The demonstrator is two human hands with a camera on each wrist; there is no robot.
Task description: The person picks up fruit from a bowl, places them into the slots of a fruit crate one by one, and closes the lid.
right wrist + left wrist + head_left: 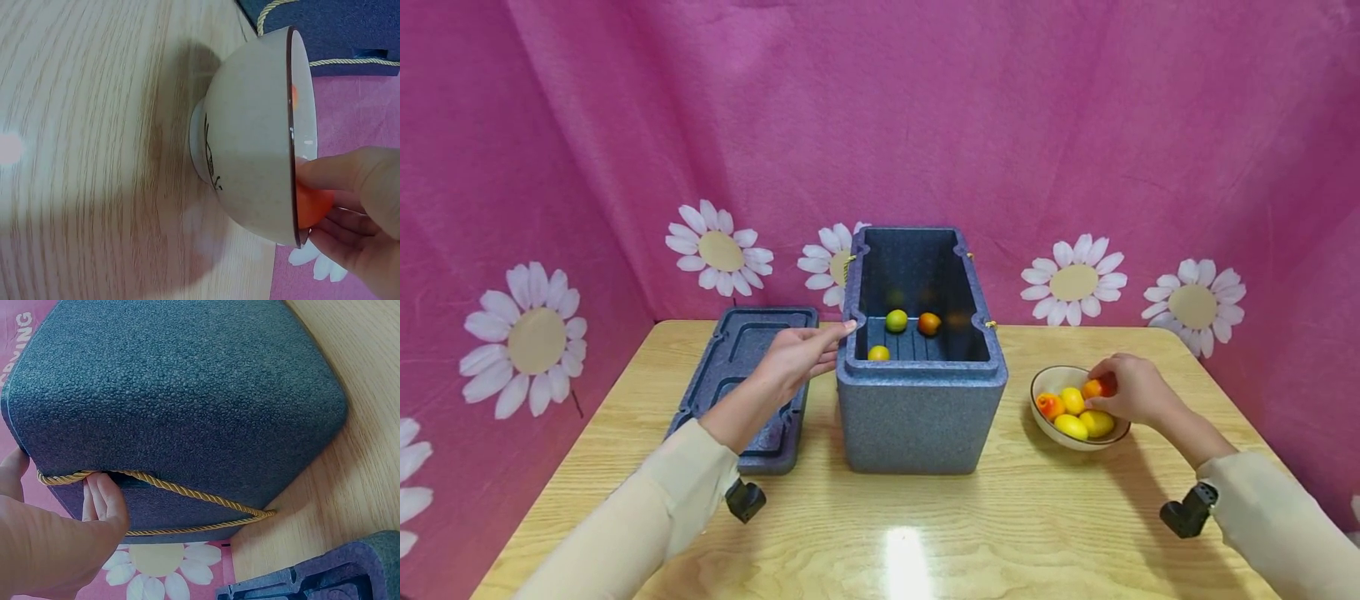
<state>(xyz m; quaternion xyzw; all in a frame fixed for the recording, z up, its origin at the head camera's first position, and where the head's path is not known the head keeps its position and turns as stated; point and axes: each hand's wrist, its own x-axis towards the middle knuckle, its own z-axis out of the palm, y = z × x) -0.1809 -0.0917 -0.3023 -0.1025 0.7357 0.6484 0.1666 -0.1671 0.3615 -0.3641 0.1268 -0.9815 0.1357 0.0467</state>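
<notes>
My left hand [797, 358] holds the left wall of a speckled grey-blue foam box [917, 425]. Its thumb lies at the rim, and in the left wrist view the fingertips tuck into a side slot beside a yellow cord [200, 497]. Inside the box are a green fruit [897, 321], a reddish one [928, 324] and a yellow one [878, 353]. Over a cream bowl [256, 137] with a dark rim, my right hand [1135, 389] grips an orange-red fruit [312, 203] between thumb and fingers. Yellow fruits [1071, 427] and another orange-red fruit [1050, 406] lie there too.
The grey-blue lid [752, 333] lies flat on the wooden table [820, 533], left of the box and beneath my left forearm. Behind the table hangs a pink cloth [910, 125] with white daisies.
</notes>
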